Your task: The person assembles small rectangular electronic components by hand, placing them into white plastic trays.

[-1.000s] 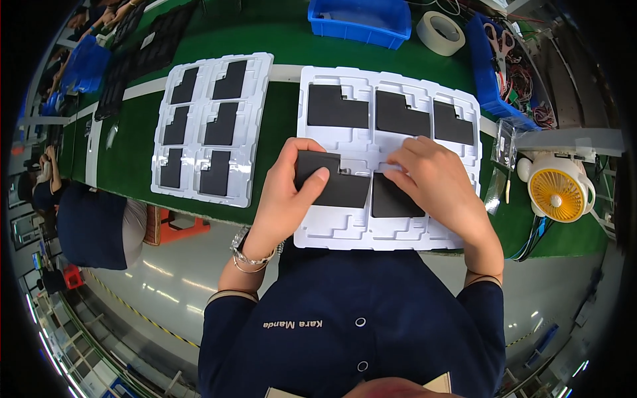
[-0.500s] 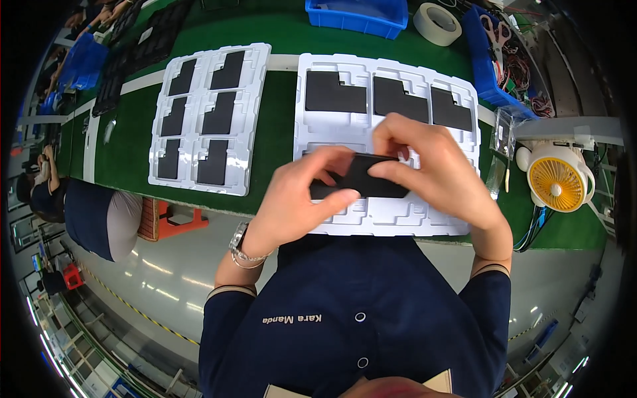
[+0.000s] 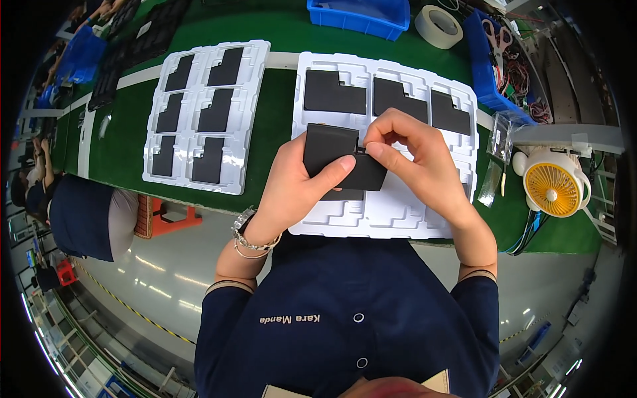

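A flat black L-shaped pack [image 3: 332, 142] is held up over the right white plastic tray [image 3: 398, 225], its broad face tilted toward me. My left hand [image 3: 298, 176] grips it along the left side, thumb across the front. At the step of its notch, my right hand [image 3: 415, 156] pinches with thumb and forefinger; any small part between those fingertips is too hidden to make out. Three similar black packs [image 3: 332, 93] lie in the tray's back row. Part of another black pack [image 3: 345, 195] shows in the front row below my left hand.
To the left, a second white tray [image 3: 248, 106] carries several black packs. A blue bin [image 3: 361, 18] and a tape roll [image 3: 438, 26] stand behind. At right are a blue box [image 3: 481, 56] with scissors and wires, clear plastic bags [image 3: 490, 186] and a small yellow-and-white fan [image 3: 552, 189].
The black pack has been tipped up from nearly edge-on, so its broad L-shaped face now shows. My right hand has shifted its pinch to the notch; my left hand still grips the side.
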A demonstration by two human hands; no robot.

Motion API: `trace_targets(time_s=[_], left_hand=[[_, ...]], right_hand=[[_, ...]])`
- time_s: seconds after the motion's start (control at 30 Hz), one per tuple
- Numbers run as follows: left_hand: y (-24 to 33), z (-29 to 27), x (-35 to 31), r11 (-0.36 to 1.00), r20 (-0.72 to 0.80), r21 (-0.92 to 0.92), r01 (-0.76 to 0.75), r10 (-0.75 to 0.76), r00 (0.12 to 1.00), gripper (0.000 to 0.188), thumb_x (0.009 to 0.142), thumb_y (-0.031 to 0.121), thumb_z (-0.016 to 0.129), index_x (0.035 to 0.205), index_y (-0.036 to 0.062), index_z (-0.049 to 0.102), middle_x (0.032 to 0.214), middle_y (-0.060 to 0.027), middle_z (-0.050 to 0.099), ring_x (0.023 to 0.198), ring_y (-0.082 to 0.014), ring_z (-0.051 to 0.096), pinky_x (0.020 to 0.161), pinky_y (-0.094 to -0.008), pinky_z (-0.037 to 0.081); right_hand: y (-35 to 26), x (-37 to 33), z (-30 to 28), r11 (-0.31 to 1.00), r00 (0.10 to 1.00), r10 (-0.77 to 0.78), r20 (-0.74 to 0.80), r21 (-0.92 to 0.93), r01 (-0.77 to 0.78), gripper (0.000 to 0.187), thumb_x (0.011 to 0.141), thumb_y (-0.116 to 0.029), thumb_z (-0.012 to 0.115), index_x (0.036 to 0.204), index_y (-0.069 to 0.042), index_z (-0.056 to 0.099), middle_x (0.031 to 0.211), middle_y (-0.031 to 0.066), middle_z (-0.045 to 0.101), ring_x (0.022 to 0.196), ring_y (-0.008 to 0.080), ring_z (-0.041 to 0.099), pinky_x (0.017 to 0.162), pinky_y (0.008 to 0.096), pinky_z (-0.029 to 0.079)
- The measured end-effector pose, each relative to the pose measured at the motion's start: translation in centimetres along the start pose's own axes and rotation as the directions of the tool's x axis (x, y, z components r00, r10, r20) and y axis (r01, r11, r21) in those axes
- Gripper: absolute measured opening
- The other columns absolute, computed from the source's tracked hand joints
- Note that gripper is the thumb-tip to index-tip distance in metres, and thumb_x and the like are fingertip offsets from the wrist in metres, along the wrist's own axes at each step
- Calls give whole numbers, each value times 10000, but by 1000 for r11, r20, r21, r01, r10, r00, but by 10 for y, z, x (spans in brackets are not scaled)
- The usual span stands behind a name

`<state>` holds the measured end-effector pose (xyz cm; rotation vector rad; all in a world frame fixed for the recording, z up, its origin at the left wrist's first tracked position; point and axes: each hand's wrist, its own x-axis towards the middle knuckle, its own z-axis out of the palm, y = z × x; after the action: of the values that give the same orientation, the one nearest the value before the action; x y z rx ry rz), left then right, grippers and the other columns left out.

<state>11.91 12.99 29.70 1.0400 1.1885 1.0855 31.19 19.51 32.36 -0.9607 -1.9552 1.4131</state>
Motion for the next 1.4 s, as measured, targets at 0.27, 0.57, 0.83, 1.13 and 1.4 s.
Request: trace_targets(time_s=[0.27, 0.57, 0.83, 1.13, 1.4], left_hand=[[-4, 1, 1, 999, 13, 40, -3, 2, 1000, 247, 880, 168, 700, 1003, -21, 599, 785, -43, 646, 688, -88, 613, 598, -240, 513], [-8, 4, 2, 987, -18, 113, -113, 116, 993, 265, 860, 181, 710, 1001, -19, 608, 822, -59, 661, 734, -108, 615, 667, -270, 502], [-10, 3, -1, 971, -56, 167, -171, 182, 982, 265, 859, 170, 705, 1009, -24, 604, 841, -61, 659, 742, -119, 618, 677, -273, 502], [-9, -2, -2, 999, -9, 38, -24, 24, 1000, 285, 873, 175, 694, 1058, -15, 587, 871, -68, 649, 770, -139, 629, 696, -307, 525], [-18, -24, -11, 586, 134, 733, -345, 373, 918, 472, 768, 207, 769, 1182, 86, 579, 1381, -108, 443, 1336, -371, 340, 1077, -482, 319]], right_hand=[[7, 0, 1, 993, 997, 60, 56, 101, -65, 114, 924, -105, 617, 889, 2, 596, 855, 0, 539, 832, 90, 488, 768, 254, 401], [5, 0, 2, 902, 948, 289, 129, 295, -315, 111, 932, -85, 618, 889, 15, 598, 893, 3, 551, 851, 70, 494, 766, 231, 414], [17, -2, 19, 963, 994, 97, -53, 259, -80, 119, 930, -104, 628, 904, 12, 640, 849, -16, 618, 788, 52, 524, 732, 231, 445], [5, -8, -11, 991, 989, 117, 86, 62, -122, 126, 908, -116, 644, 957, -1, 633, 720, -19, 592, 666, 51, 491, 622, 232, 411], [27, -71, -55, 909, 914, 404, -51, -95, -407, 102, 904, -57, 616, 967, 20, 638, 677, -16, 538, 599, 52, 425, 542, 223, 358]])
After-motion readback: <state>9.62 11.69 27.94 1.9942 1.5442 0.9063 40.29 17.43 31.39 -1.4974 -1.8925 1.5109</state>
